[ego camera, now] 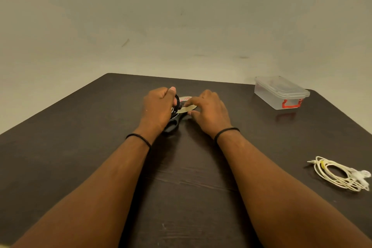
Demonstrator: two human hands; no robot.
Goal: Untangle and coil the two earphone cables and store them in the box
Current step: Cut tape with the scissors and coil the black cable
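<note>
Both forearms reach forward over the dark table (80,147). The left hand (159,106) curls around a coiled black cable (177,104); the right hand (209,110) pinches a tape roll (186,104) beside it. The white cable (340,175) lies coiled at right, well apart from the closed box (281,92).

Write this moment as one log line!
left hand: grips black cable | right hand: pinches tape | white cable: coiled, table | box: lid on

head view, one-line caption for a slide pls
Left hand grips coiled black earphones; right hand pulls tape.
</note>
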